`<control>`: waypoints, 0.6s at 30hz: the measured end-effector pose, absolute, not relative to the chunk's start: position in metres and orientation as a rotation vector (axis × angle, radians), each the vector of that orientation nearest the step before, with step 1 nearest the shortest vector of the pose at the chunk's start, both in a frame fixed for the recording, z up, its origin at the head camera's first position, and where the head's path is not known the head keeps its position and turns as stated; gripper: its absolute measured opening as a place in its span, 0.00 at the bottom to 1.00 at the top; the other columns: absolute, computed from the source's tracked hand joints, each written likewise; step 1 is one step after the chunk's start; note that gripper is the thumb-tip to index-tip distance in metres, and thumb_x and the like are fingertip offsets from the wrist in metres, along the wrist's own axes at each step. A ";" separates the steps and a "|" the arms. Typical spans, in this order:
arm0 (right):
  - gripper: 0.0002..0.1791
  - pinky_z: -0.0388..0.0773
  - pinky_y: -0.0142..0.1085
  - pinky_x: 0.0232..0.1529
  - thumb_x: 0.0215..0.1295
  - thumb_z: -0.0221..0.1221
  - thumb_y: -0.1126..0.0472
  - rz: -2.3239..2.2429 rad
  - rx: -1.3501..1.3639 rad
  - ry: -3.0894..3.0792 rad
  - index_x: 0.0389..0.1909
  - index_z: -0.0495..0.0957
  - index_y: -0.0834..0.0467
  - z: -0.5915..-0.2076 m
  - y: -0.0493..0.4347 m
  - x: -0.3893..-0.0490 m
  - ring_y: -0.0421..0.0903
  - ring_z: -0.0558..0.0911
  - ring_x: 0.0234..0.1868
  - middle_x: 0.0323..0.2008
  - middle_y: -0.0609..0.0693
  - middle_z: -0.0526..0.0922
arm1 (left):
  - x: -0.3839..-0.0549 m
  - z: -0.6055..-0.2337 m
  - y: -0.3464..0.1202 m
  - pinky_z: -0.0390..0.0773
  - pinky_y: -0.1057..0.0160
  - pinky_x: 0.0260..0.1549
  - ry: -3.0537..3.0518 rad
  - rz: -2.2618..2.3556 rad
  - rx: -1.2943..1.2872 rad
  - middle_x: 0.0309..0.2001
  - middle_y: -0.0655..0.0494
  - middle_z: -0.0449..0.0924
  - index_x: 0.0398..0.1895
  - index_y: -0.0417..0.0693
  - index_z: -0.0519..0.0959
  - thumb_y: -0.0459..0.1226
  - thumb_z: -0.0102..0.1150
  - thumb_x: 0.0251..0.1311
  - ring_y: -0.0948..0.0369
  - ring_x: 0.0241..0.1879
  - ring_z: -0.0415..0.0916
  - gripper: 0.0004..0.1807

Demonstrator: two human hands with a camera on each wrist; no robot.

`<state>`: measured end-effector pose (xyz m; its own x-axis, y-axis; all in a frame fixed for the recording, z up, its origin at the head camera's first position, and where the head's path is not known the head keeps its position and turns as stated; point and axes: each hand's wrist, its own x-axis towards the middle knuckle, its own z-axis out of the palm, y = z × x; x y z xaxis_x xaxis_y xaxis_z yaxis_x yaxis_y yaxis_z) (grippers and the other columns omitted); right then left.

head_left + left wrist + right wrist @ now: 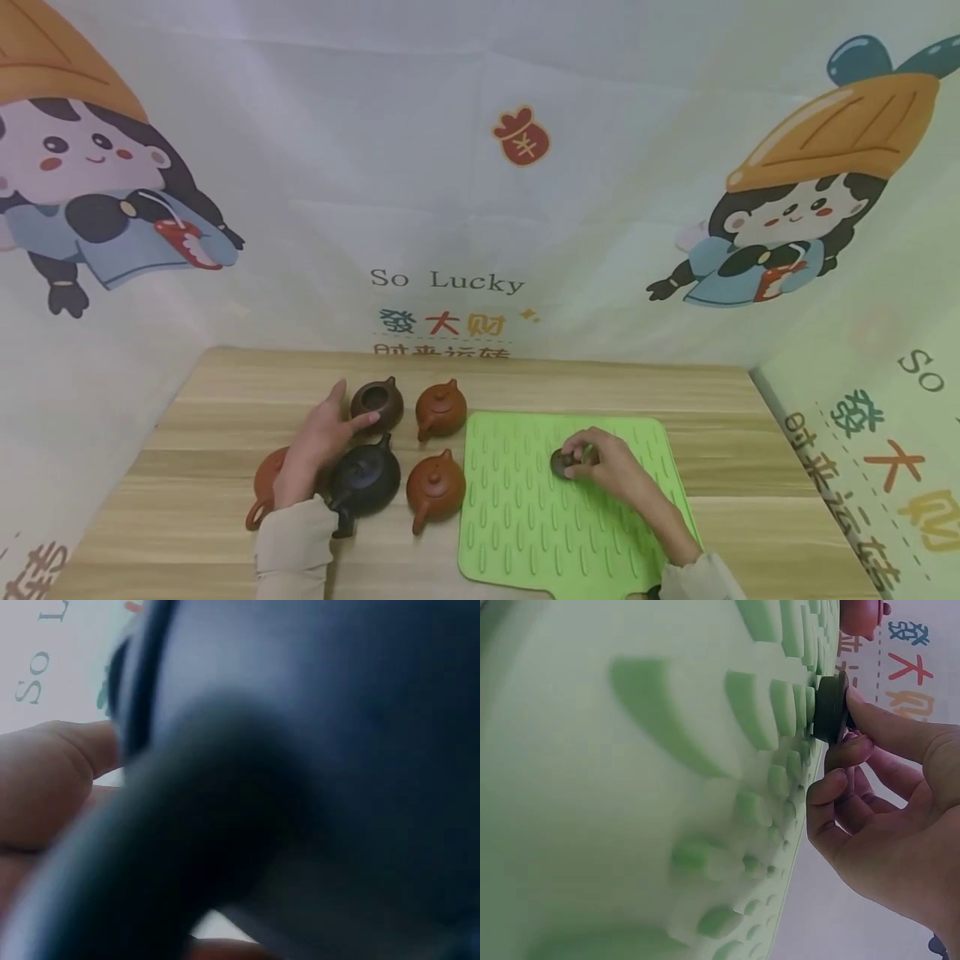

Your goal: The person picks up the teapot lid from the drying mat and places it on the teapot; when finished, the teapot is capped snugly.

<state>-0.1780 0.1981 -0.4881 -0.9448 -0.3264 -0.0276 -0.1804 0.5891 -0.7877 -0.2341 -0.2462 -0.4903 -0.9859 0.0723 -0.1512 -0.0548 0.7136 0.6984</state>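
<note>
On the left of the table, my left hand [318,442] holds a dark brown teapot [387,398] whose top opening is uncovered, thumb on its near side and fingers at its left. Over the green mat [510,500], my right hand [611,467] pinches a dark round teapot lid [829,709] by its top, its underside at the mat's ridges. Just below the left hand's thumb stands a black teapot [366,483]; in the left wrist view that dark pot [360,750] covers much of the left hand.
Two reddish clay teapots, one behind [441,408] and one nearer [437,487], stand lidded between the dark pots and the mat. Another reddish teapot [267,483] sits partly hidden behind the left wrist. A printed cloth [480,192] hangs behind the wooden table [750,492].
</note>
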 end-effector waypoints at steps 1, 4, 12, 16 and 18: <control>0.12 0.77 0.29 0.34 0.65 0.73 0.73 -1.284 -0.420 2.645 0.48 0.85 0.68 -0.488 0.198 -0.178 0.42 0.78 0.35 0.40 0.53 0.82 | -0.238 -0.499 -0.249 0.60 0.30 0.79 2.768 1.125 0.025 0.81 0.18 0.52 0.85 0.23 0.47 0.56 0.65 0.77 0.24 0.80 0.54 0.57; 0.12 0.77 0.30 0.34 0.65 0.73 0.74 -1.292 -0.403 2.640 0.48 0.85 0.68 -0.488 0.197 -0.178 0.43 0.79 0.35 0.40 0.53 0.82 | -0.242 -0.509 -0.253 0.59 0.30 0.80 2.727 1.144 0.064 0.81 0.17 0.51 0.85 0.23 0.46 0.56 0.64 0.77 0.24 0.80 0.53 0.58; 0.10 0.76 0.29 0.33 0.66 0.72 0.74 -1.294 -0.383 2.634 0.47 0.86 0.67 -0.487 0.196 -0.178 0.43 0.78 0.34 0.39 0.53 0.82 | -0.238 -0.503 -0.247 0.58 0.30 0.80 2.725 1.188 0.091 0.81 0.19 0.52 0.85 0.24 0.48 0.49 0.58 0.83 0.25 0.80 0.53 0.48; 0.09 0.76 0.30 0.33 0.66 0.72 0.74 -1.299 -0.369 2.637 0.46 0.86 0.67 -0.486 0.195 -0.177 0.44 0.78 0.35 0.39 0.53 0.82 | -0.247 -0.523 -0.251 0.58 0.29 0.79 2.750 1.177 0.102 0.80 0.19 0.54 0.85 0.24 0.49 0.48 0.56 0.84 0.24 0.80 0.54 0.46; 0.09 0.76 0.30 0.33 0.66 0.72 0.74 -1.298 -0.370 2.643 0.45 0.86 0.66 -0.486 0.194 -0.177 0.44 0.78 0.35 0.39 0.52 0.83 | -0.254 -0.540 -0.256 0.60 0.29 0.78 2.777 1.186 0.106 0.79 0.19 0.56 0.85 0.26 0.51 0.51 0.58 0.83 0.24 0.79 0.56 0.47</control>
